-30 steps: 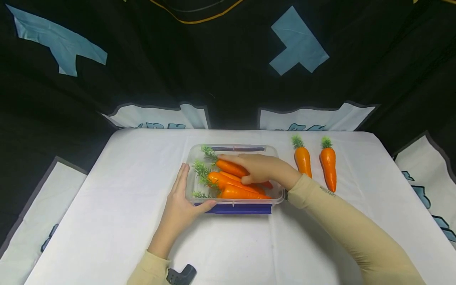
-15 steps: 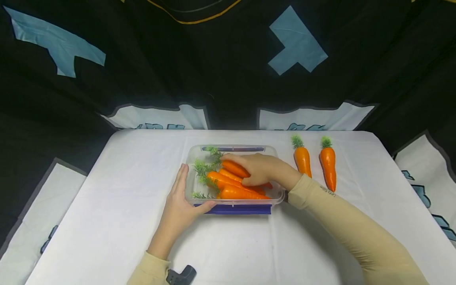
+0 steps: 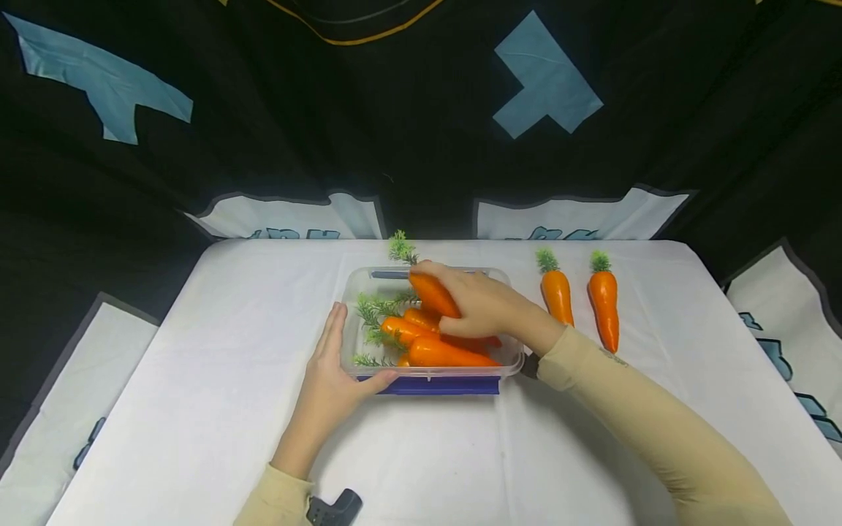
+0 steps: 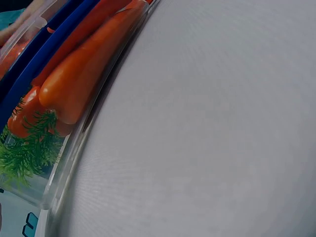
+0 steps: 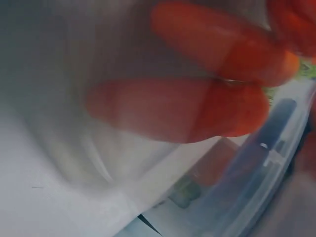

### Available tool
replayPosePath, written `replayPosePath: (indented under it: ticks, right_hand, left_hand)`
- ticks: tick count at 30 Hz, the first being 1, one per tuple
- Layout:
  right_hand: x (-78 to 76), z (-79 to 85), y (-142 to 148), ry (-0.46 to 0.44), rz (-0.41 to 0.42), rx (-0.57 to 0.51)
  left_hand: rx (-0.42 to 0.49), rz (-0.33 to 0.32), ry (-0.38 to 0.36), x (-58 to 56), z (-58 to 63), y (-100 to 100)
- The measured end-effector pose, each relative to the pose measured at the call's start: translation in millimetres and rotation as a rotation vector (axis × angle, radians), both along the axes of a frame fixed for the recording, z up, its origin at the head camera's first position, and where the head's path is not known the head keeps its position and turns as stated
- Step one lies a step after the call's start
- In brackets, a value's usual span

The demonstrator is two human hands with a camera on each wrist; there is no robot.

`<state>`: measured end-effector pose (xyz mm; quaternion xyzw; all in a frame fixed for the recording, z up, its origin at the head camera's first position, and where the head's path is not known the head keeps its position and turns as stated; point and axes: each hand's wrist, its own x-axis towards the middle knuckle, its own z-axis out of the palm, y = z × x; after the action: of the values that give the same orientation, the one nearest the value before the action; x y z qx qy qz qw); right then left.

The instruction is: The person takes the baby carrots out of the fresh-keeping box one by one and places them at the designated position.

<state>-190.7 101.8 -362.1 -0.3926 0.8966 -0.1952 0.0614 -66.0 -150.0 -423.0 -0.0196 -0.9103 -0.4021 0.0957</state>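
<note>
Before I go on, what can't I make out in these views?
- Head view: the lower end of the held carrot, behind the right hand.
- Head view: the exact count of boxed carrots; they overlap and the right hand covers some.
- Head view: the print on the right sleeve, too small to read.
- Left wrist view: the rest of the box, cut off by the top and left edges.

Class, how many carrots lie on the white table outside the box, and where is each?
2. One carrot lies just right of the clear box, its tip end by the right sleeve; the second carrot lies farther right. The sleeve may hide more.
</note>
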Motion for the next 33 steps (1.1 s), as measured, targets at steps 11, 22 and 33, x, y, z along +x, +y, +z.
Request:
replayPosePath:
  ticks: [11,22,33]
  right_hand:
    - [13.5,22.2,18,0.066,0.000,-0.282]
    - [27.9,32.0,62,-0.063,-0.054,-0.588]
    - [31.5,23.2,135,0.073,-0.212,-0.472]
  left_hand:
    - [-0.002,-0.009,0.010,-1.3,-0.6,0]
    - [-0.007,0.001,0.007,-1.2,-3.6,0]
    - [-0.013,0.000,0.010,-1.3,-4.7,0]
